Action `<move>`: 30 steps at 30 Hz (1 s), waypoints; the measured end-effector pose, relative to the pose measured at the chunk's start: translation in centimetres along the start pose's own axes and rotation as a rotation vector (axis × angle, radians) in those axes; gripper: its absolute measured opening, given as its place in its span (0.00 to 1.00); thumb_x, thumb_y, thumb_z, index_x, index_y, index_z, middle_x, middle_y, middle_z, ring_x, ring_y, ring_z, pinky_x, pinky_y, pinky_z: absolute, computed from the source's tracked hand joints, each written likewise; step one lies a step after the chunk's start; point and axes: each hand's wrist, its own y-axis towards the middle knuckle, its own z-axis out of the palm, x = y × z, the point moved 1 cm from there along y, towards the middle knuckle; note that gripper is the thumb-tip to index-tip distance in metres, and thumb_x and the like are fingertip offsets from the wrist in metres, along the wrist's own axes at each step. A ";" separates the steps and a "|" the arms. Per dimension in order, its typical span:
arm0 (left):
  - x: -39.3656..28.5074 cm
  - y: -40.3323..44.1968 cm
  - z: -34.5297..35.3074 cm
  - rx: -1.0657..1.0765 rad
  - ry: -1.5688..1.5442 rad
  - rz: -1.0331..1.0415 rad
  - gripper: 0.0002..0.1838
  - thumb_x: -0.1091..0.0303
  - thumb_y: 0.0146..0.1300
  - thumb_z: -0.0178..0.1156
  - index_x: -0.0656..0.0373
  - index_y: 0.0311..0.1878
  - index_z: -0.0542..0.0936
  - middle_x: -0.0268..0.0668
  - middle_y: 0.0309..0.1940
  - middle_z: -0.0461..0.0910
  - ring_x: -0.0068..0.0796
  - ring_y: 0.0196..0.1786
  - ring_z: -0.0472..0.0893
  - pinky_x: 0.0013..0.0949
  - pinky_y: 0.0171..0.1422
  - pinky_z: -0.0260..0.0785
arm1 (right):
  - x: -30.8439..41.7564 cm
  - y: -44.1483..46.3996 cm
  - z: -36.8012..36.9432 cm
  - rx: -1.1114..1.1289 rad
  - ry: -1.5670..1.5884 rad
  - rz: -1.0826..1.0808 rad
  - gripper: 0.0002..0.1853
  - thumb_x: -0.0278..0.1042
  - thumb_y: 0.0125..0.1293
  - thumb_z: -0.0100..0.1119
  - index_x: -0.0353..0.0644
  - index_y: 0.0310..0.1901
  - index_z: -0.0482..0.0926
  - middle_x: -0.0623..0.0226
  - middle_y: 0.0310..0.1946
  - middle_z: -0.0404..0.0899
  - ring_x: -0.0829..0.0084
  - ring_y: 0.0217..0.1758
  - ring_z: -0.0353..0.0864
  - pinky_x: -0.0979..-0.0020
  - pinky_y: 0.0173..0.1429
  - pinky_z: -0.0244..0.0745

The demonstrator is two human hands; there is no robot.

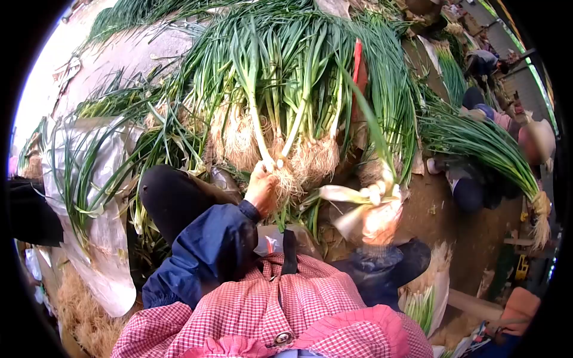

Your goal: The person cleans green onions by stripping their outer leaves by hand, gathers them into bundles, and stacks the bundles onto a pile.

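Observation:
My left hand (pixel 260 190) is closed around the root ends of a few long green onions (pixel 295 128), whose white stalks fan upward toward the heap. Pale stringy roots (pixel 288 181) hang beside its fingers. On the right, my right hand (pixel 382 222) is curled shut and partly smeared by motion. From its grip stick out a whitish strip of stalk skin (pixel 341 194) and a long green leaf (pixel 373 122). Directly beyond both hands lies a big heap of green onions (pixel 280 59), roots toward me.
A plastic sheet (pixel 110 238) with loose green onions lies at left, above a pile of pale roots (pixel 83 304). A tied bunch of green onions (pixel 483 140) is at right, near another person (pixel 477 185). A red strip (pixel 358 77) stands among the leaves. My knees flank the work area.

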 end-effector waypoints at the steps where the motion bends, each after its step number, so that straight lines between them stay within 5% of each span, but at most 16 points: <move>1: -0.6 0.1 0.0 0.051 0.000 0.027 0.18 0.87 0.55 0.45 0.61 0.48 0.67 0.35 0.37 0.72 0.23 0.38 0.74 0.29 0.39 0.74 | -0.4 -1.3 -2.6 -0.105 -0.502 0.111 0.12 0.40 0.67 0.40 0.41 0.42 0.68 0.73 0.22 0.68 0.74 0.24 0.72 0.65 0.37 0.68; 2: -1.4 -0.2 0.5 0.020 -0.003 -0.024 0.18 0.88 0.54 0.45 0.63 0.48 0.68 0.36 0.36 0.73 0.25 0.35 0.76 0.28 0.41 0.73 | -0.8 -2.5 -5.2 -0.154 -0.989 0.274 0.12 0.38 0.65 0.44 0.41 0.45 0.70 0.70 0.23 0.71 0.72 0.27 0.74 0.64 0.41 0.71; 4: -3.7 -1.5 2.6 0.041 -0.066 -0.068 0.18 0.88 0.53 0.45 0.63 0.47 0.68 0.37 0.36 0.74 0.25 0.34 0.76 0.27 0.40 0.72 | -2.7 -2.8 -5.7 0.182 -1.969 0.280 0.15 0.33 0.59 0.54 0.37 0.47 0.73 0.63 0.34 0.77 0.68 0.36 0.77 0.69 0.49 0.71; 6: -3.2 -2.6 2.1 0.100 -0.082 -0.130 0.20 0.90 0.52 0.46 0.64 0.49 0.68 0.39 0.36 0.76 0.24 0.32 0.76 0.26 0.38 0.71 | -5.9 -0.4 -2.1 0.176 -1.690 -0.203 0.22 0.33 0.56 0.58 0.35 0.52 0.69 0.59 0.49 0.74 0.72 0.36 0.76 0.69 0.46 0.72; 7: -1.7 -2.4 0.4 0.163 -0.059 -0.109 0.23 0.92 0.50 0.46 0.65 0.51 0.68 0.38 0.37 0.76 0.23 0.32 0.76 0.25 0.36 0.70 | -6.6 0.5 5.1 0.080 -1.507 -0.062 0.21 0.32 0.57 0.58 0.35 0.52 0.70 0.58 0.47 0.74 0.76 0.33 0.75 0.72 0.41 0.73; 9: -1.1 -3.6 1.2 0.187 -0.040 -0.085 0.21 0.89 0.50 0.50 0.65 0.49 0.69 0.36 0.36 0.75 0.25 0.35 0.76 0.25 0.39 0.70 | -9.6 3.5 7.3 0.298 -1.658 0.178 0.10 0.28 0.57 0.56 0.36 0.40 0.73 0.66 0.31 0.75 0.81 0.26 0.69 0.78 0.29 0.67; 11: -1.2 -4.1 1.3 0.186 -0.042 -0.070 0.22 0.92 0.49 0.48 0.64 0.48 0.70 0.37 0.38 0.76 0.26 0.38 0.76 0.26 0.41 0.71 | -11.8 5.3 6.0 0.555 -1.329 0.454 0.05 0.27 0.58 0.55 0.35 0.30 0.73 0.72 0.23 0.73 0.82 0.25 0.67 0.78 0.27 0.63; 17: -0.5 -2.7 -3.2 0.070 -0.052 0.003 0.19 0.88 0.53 0.49 0.62 0.48 0.68 0.39 0.43 0.75 0.30 0.46 0.75 0.30 0.52 0.69 | -3.3 -0.9 5.4 0.272 -0.887 0.776 0.06 0.24 0.59 0.52 0.33 0.33 0.79 0.68 0.26 0.78 0.81 0.27 0.73 0.82 0.30 0.67; 19: -1.8 -3.4 -1.2 0.150 -0.108 -0.027 0.15 0.82 0.57 0.49 0.60 0.47 0.69 0.38 0.42 0.74 0.29 0.46 0.74 0.32 0.54 0.67 | -3.6 0.7 -0.4 0.697 -1.722 0.328 0.10 0.29 0.59 0.55 0.32 0.38 0.79 0.61 0.35 0.79 0.77 0.35 0.76 0.77 0.37 0.72; 20: -2.1 -2.9 -0.7 0.097 -0.193 -0.178 0.11 0.79 0.58 0.50 0.60 0.45 0.70 0.36 0.40 0.74 0.27 0.43 0.74 0.28 0.49 0.67 | -4.8 0.7 0.3 0.212 -1.403 0.496 0.16 0.33 0.58 0.56 0.32 0.45 0.75 0.58 0.43 0.76 0.73 0.45 0.75 0.72 0.48 0.72; 22: -2.5 -2.8 -0.5 -0.042 -0.354 -0.474 0.06 0.72 0.61 0.52 0.59 0.41 0.71 0.31 0.35 0.73 0.21 0.37 0.72 0.21 0.40 0.67 | -8.7 2.8 2.5 0.111 -1.046 0.473 0.21 0.35 0.59 0.55 0.36 0.52 0.70 0.55 0.50 0.71 0.69 0.47 0.75 0.70 0.46 0.74; 23: -2.7 -2.8 0.0 -0.078 -0.252 -0.386 0.08 0.69 0.62 0.52 0.60 0.43 0.72 0.30 0.35 0.74 0.21 0.36 0.72 0.21 0.40 0.67 | -11.6 4.1 0.6 0.050 -0.833 0.557 0.24 0.37 0.59 0.57 0.38 0.55 0.68 0.54 0.54 0.69 0.68 0.51 0.74 0.72 0.44 0.76; 24: -2.9 -2.9 0.5 -0.120 -0.145 -0.303 0.11 0.65 0.64 0.52 0.61 0.45 0.74 0.30 0.36 0.75 0.20 0.35 0.72 0.20 0.41 0.67 | -15.6 5.8 -4.4 0.336 -1.404 0.480 0.20 0.38 0.62 0.53 0.36 0.52 0.70 0.53 0.53 0.70 0.70 0.47 0.77 0.75 0.38 0.76; 26: -2.1 -2.5 -0.7 -0.134 -0.070 -0.154 0.13 0.65 0.64 0.52 0.62 0.47 0.75 0.29 0.37 0.76 0.18 0.33 0.73 0.20 0.40 0.68 | -18.5 7.1 -4.2 0.481 -1.718 0.270 0.15 0.38 0.67 0.45 0.33 0.45 0.73 0.56 0.45 0.76 0.74 0.37 0.80 0.78 0.29 0.76; 29: -3.5 -3.2 -2.1 -0.090 0.568 0.032 0.09 0.69 0.63 0.51 0.61 0.42 0.77 0.29 0.30 0.76 0.18 0.29 0.73 0.21 0.33 0.67 | -20.1 5.0 -0.4 0.037 -1.163 0.402 0.12 0.30 0.67 0.38 0.32 0.40 0.72 0.61 0.28 0.77 0.73 0.26 0.76 0.74 0.30 0.75; 30: -3.3 -3.6 0.0 -0.341 -0.014 -0.018 0.08 0.69 0.61 0.53 0.61 0.39 0.78 0.27 0.23 0.73 0.17 0.22 0.69 0.19 0.26 0.61 | -20.6 5.7 -1.3 -0.111 -1.022 0.363 0.12 0.30 0.67 0.38 0.32 0.42 0.71 0.59 0.30 0.77 0.73 0.27 0.76 0.74 0.31 0.76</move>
